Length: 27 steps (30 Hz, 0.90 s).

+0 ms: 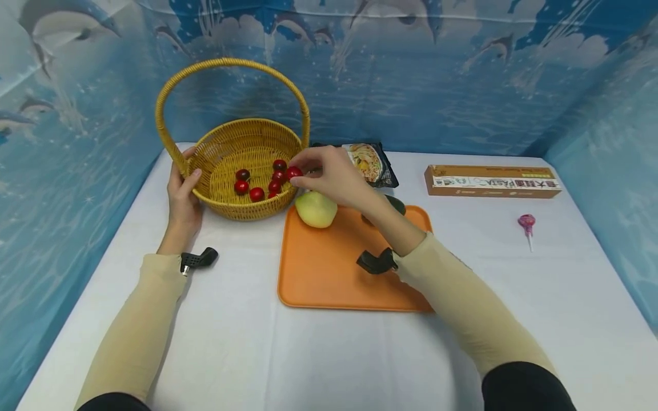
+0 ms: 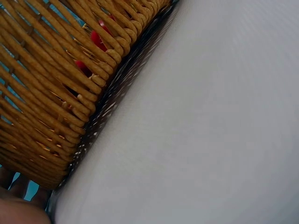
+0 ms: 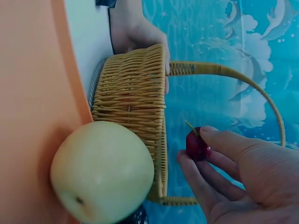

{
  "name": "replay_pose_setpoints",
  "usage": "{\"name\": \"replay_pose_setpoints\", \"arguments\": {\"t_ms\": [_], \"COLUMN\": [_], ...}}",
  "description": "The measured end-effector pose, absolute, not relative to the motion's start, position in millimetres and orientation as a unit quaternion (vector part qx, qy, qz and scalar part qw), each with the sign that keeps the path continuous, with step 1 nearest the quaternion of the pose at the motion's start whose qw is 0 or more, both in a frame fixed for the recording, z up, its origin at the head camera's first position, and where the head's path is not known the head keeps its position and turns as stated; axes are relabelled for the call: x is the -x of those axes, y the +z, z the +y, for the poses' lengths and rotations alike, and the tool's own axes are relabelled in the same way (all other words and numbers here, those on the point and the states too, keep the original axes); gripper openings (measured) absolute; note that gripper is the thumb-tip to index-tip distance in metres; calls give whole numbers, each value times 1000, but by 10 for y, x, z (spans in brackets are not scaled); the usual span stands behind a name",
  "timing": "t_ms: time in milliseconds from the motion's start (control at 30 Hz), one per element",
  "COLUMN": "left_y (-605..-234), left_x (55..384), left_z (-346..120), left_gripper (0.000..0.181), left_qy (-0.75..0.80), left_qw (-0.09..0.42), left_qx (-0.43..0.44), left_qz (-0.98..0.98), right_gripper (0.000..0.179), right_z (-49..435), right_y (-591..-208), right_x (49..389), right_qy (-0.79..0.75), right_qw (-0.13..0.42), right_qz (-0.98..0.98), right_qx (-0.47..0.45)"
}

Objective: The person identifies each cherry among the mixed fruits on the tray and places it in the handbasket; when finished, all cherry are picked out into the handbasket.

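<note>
A yellow wicker basket (image 1: 241, 211) with a tall arched handle holds several dark red cherries (image 1: 257, 194). My left hand (image 1: 184, 200) grips the basket's left rim by the foot of the handle, thumb on the near side. In the left wrist view, the basket's woven wall (image 2: 56, 93) fills the upper left, red showing through its gaps. Between thumb and fingers, my right hand (image 1: 329, 174) pinches one cherry (image 3: 197, 143), its short green stem sticking out. That cherry is over the basket's right rim. Below this hand, a pale yellow-green fruit (image 3: 103, 172) rests on the orange tray (image 1: 319, 274).
My right forearm crosses above the tray and partly hides a dark green rounded thing (image 1: 396, 204). Behind stands a black food packet (image 1: 370, 165). Further right lie a long brown box (image 1: 493, 181) and a pink lollipop (image 1: 526, 222). Printed blue cloth (image 1: 462, 114) walls the table.
</note>
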<state>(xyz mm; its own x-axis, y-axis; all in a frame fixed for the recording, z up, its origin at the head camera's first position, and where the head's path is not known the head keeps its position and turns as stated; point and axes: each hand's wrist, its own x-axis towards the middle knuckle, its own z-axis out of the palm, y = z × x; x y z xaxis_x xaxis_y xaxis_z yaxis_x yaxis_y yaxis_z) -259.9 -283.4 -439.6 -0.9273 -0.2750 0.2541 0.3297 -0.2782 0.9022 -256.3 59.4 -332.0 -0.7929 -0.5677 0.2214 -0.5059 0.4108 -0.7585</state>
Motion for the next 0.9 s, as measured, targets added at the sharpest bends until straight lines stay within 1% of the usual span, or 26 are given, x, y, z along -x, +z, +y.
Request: {"name": "replay_pose_setpoints", "arguments": {"t_ms": [133,400,500,700,900], "left_y": [-4391,-4380,-4385,-4404,-4406], "left_x": [2607,2614,2621,2625,2621], "left_z": [-2840,-2848,-2843,-2820,-2845], "left_gripper": [50,50,49,49,49], "left_qy": [-802,-801,-801,-797,-794], "left_qw": [191,189,193,193,198], "left_qx": [24,22,22,20,19], "left_qz": [-566,-568,-567,-572,-574], "right_gripper": [29,27,28,32,32], "right_z": [401,93,16,29,156], "right_y": [-3336,-3336,-3353,-3390,-3380], "right_x": [2683,2865,2904,2899,2798], "right_qy": [-431,-390,-374,-372,-361], "right_qw": [31,63,66,75,57], "right_qz": [846,868,878,887,883], "right_qx": [314,300,291,261,295]}}
